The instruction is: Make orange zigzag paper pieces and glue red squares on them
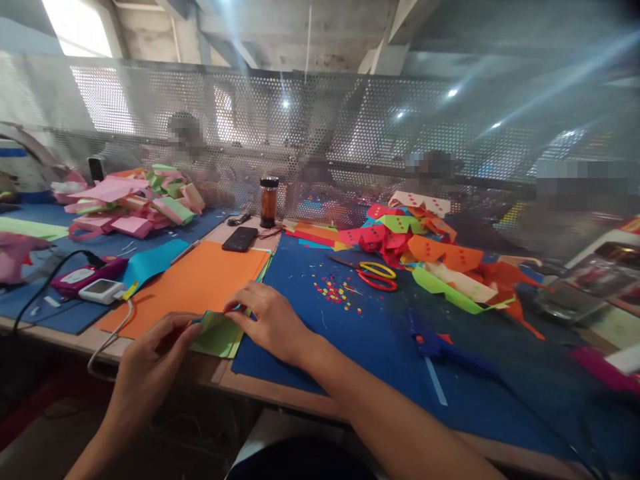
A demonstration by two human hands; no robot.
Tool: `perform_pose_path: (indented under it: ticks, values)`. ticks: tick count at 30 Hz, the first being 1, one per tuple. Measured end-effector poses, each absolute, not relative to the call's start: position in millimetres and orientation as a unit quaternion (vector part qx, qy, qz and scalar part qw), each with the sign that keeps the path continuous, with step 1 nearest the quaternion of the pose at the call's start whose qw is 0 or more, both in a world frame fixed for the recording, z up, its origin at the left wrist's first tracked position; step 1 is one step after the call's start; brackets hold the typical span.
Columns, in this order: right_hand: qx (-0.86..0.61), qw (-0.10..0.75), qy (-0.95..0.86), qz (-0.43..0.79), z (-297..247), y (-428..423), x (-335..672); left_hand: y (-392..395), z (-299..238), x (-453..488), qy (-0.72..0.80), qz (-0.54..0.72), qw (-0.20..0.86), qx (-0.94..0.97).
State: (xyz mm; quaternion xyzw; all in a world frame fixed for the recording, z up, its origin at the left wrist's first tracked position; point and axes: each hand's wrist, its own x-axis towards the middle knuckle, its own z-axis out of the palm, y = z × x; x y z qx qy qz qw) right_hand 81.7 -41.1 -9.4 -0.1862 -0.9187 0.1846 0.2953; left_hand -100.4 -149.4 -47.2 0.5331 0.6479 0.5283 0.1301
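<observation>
A light green folded sheet of paper lies at the near edge of the table, partly over an orange paper stack. My left hand pinches the green sheet's left corner between thumb and fingers. My right hand rests on top of the sheet's upper right part, fingers curled and pressing it down.
Yellow-and-red scissors and small paper scraps lie on the blue mat. A heap of cut coloured paper sits at the right, a blue glue gun nearer me. A black phone, a dark tumbler, pink and green folded pieces and a cabled device lie on the left.
</observation>
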Motion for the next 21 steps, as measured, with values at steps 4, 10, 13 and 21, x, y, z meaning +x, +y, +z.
perform_pose_path:
  ticks: [4, 10, 13, 21]
  values:
    - [-0.18, 0.306, -0.916, 0.186, -9.3, -44.6, 82.6, -148.4, -48.0, -102.4, 0.65, 0.528, 0.149, 0.527]
    - [-0.173, 0.299, -0.921, 0.18, -12.1, -46.8, 80.0, -149.7, -51.0, -106.6, 0.65, 0.525, 0.15, 0.529]
    - [-0.168, 0.285, -0.927, 0.177, -13.2, -45.9, 80.3, -150.1, -50.5, -108.5, 0.652, 0.51, 0.15, 0.541]
    - [-0.142, 0.239, -0.947, 0.16, -16.5, -47.2, 84.6, -147.8, -46.2, -99.9, 0.685, 0.524, 0.106, 0.495]
